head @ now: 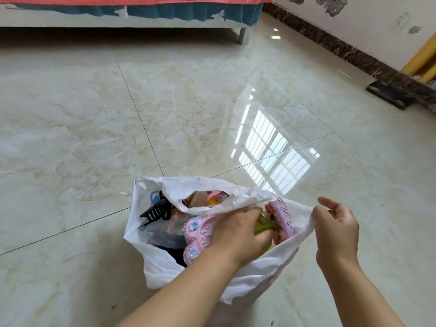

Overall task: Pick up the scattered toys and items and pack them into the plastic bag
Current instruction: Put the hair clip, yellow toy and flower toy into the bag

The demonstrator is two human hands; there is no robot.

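Head view: plastic bag (162, 267) stands on floor (94, 114), nearly full. Left hand (238, 232) grasps green toy (264, 226) inside; right hand (335, 228) pinches bag rim. Risk: thin film tears, or overfilled bag tips, spilling pink toy (200, 234).

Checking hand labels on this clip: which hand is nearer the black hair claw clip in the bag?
Left. The left hand is inside the plastic bag, right of the black claw clip; the right hand pinches the bag's far right edge.
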